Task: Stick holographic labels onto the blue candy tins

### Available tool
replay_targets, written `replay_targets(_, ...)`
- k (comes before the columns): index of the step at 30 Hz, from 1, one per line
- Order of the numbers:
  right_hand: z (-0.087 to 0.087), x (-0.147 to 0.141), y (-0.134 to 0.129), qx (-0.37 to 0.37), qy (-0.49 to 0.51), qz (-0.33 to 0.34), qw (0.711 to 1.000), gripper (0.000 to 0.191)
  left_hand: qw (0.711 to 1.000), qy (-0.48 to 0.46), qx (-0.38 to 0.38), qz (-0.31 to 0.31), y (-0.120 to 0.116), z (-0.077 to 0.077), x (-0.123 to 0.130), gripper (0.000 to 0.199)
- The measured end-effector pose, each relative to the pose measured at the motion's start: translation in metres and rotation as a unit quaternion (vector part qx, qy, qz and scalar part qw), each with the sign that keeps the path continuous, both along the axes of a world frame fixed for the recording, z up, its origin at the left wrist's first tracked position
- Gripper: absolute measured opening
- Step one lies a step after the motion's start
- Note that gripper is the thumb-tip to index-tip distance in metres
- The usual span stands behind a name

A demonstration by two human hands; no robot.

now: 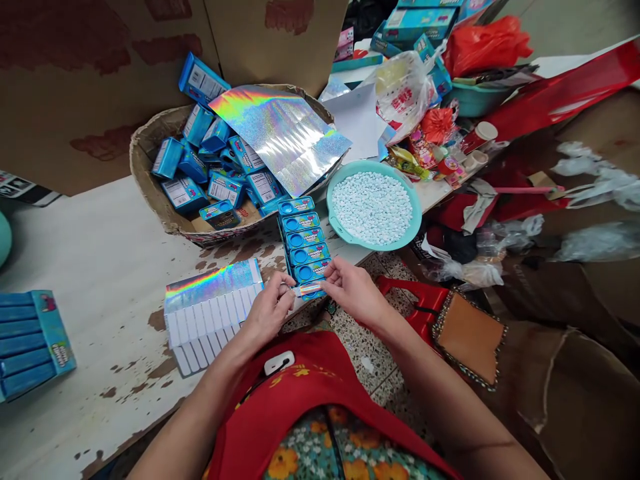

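Note:
A narrow shiny strip (309,289) is stretched between my two hands, over the near end of a row of blue tins (306,238). My left hand (271,303) pinches its left end. At its right end, my right hand (351,287) holds it between thumb and fingers. To the left of my left hand lie holographic sticker sheets (213,310) with white strips. Just beyond the tins on the right is a turquoise bowl (333,200) full of small white pieces.
A cut-down cardboard box (160,212) of blue packets (183,193) and a holographic sheet (285,133) sits behind. Blue boxes (37,343) stand far left. Bags and candy clutter the back right; a red stool (420,310) is at the right.

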State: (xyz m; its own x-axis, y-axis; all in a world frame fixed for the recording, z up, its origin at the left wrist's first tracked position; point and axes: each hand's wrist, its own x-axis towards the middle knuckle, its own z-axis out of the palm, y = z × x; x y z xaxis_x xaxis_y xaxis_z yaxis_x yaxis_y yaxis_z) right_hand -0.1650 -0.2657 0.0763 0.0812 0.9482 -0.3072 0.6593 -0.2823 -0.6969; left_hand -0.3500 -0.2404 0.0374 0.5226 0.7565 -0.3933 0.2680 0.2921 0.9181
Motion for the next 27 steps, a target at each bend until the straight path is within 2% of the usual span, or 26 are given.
replay_targets(3, 0.003, 0.001, -0.001, 0.012, -0.115, -0.015, 0.993, 0.015, 0.999, -0.006, -0.047, 0.018, -0.002, -0.01, 0.005, 0.019)
replay_targets(6, 0.0, 0.008, -0.007, 0.052, -0.157, -0.055, 0.985, 0.024, 0.997, 0.071, -0.002, 0.023, -0.002, -0.023, 0.0, 0.021)
replay_targets(9, -0.01, 0.01, -0.015, 0.078, -0.099, -0.11, 0.986, 0.039, 0.979, 0.17, 0.107, 0.023, -0.01, -0.03, -0.006, 0.027)
replay_targets(11, -0.019, 0.004, -0.018, 0.069, -0.052, -0.144, 0.986, 0.045, 0.967, 0.178, 0.181, 0.01, -0.025, -0.031, -0.004, 0.04)
replay_targets(13, -0.027, -0.004, -0.019, 0.062, -0.026, -0.175, 0.982, 0.042, 0.952, 0.181, 0.245, -0.027, -0.044, -0.03, 0.004, 0.059)
replay_targets(16, -0.034, -0.012, -0.021, 0.063, 0.025, -0.225, 0.972, 0.041, 0.921, 0.246, 0.284, -0.104, -0.061, -0.034, 0.007, 0.079)
replay_targets(18, -0.038, -0.014, -0.031, 0.082, 0.106, -0.266, 0.954, 0.046, 0.898, 0.295, 0.297, -0.136, -0.054, -0.042, -0.008, 0.074)
replay_targets(19, -0.041, -0.015, -0.039, 0.103, 0.141, -0.298, 0.939, 0.048, 0.888, 0.323, 0.301, -0.131, -0.044, -0.047, -0.021, 0.066)
replay_targets(21, -0.048, -0.019, -0.065, 0.143, 0.164, -0.358, 0.908, 0.046, 0.863, 0.397, 0.303, -0.079, -0.015, -0.059, -0.054, 0.047)
replay_targets(22, -0.054, -0.024, -0.079, 0.146, 0.149, -0.371, 0.905, 0.041, 0.846, 0.441, 0.298, -0.042, 0.003, -0.067, -0.071, 0.042)
replay_targets(23, -0.061, -0.031, -0.092, 0.122, 0.139, -0.348, 0.919, 0.034, 0.828, 0.479, 0.29, -0.012, 0.021, -0.075, -0.085, 0.041)
replay_targets(24, -0.069, -0.041, -0.102, 0.077, 0.146, -0.286, 0.944, 0.029, 0.814, 0.507, 0.283, 0.001, 0.038, -0.084, -0.097, 0.043)
replay_targets(25, -0.078, -0.052, -0.108, 0.036, 0.159, -0.206, 0.965, 0.026, 0.804, 0.527, 0.277, -0.001, 0.054, -0.093, -0.105, 0.045)
replay_targets(27, -0.095, -0.076, -0.103, -0.006, 0.171, -0.053, 0.984, 0.02, 0.794, 0.543, 0.272, -0.029, 0.077, -0.11, -0.112, 0.046)
